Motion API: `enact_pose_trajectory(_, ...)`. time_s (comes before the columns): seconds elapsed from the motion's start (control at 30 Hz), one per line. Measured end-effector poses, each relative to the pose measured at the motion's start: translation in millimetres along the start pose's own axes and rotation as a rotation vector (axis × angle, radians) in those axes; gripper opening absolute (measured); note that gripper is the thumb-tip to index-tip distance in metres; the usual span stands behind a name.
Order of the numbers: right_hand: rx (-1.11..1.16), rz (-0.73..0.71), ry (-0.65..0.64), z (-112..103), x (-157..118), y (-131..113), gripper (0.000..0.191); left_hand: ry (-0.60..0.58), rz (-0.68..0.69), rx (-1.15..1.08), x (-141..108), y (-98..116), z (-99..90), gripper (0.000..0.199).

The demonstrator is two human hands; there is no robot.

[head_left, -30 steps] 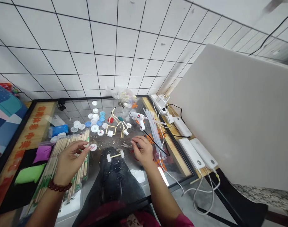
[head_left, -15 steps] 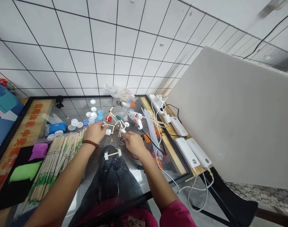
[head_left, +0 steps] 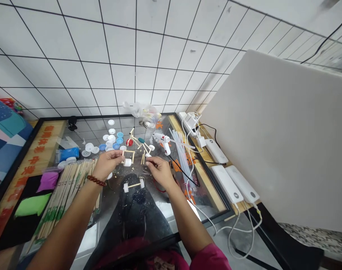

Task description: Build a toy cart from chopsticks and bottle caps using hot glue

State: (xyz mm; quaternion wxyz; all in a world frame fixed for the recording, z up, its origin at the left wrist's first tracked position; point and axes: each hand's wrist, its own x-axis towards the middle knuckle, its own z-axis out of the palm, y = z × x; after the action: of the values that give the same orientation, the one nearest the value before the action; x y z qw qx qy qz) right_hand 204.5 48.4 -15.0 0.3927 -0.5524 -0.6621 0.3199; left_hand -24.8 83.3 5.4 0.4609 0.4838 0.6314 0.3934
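Observation:
My left hand (head_left: pixel 107 164) pinches a small square frame of wooden sticks (head_left: pixel 128 152) by its left side. A white wheel-like roller (head_left: pixel 127 162) sits at the bottom of this frame. My right hand (head_left: pixel 159 169) has its thumb and fingers closed at a small white round piece (head_left: pixel 148 155). Just beyond it stands a stick model with a dark green lump (head_left: pixel 141 140) and a red ball (head_left: pixel 129 142). Short loose sticks (head_left: pixel 143 158) lie between my hands. Nearer to me, a stick axle with two white wheels (head_left: pixel 134 185) rests on the glass table.
White and blue bottle caps (head_left: pixel 111 138) lie at the back left. Bundled wooden sticks (head_left: pixel 66 191) and clay packs (head_left: pixel 33 205) are on the left. A glue gun (head_left: pixel 163 140), clear glue sticks (head_left: pixel 182 153), cables and white power banks (head_left: pixel 227 183) are on the right.
My left hand has drawn back slightly left and down, and the stick frame it holds now faces me as a square. My right hand has barely moved.

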Motion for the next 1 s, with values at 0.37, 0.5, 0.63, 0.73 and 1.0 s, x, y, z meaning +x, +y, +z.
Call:
enact_pose_trajectory(0.37, 0.644, 0.262, -0.106, 13, -3, -20, 0.03, -0.107, -0.077, -0.396, -60, 11, -2.3, 0.033)
enact_pose_trajectory(0.5, 0.733, 0.292, -0.117, 17, -6, -25, 0.027, -0.119, -0.07, -0.389, -65, 9, -0.3, 0.031)
enact_pose_trajectory(0.63, 0.7, 0.273, -0.05, 22, -8, -24, 0.021, -0.115, -0.061, -0.415, -68, 5, 5.4, 0.033)
enact_pose_trajectory(0.73, 0.685, 0.256, 0.005, 25, -9, -23, 0.02, -0.106, -0.066, -0.429, -70, 1, 9.2, 0.035)
enact_pose_trajectory(1.0, 0.812, 0.19, -0.129, 24, -18, -32, 0.037, -0.097, -0.266, -0.741, -70, -3, 10.8, 0.035)
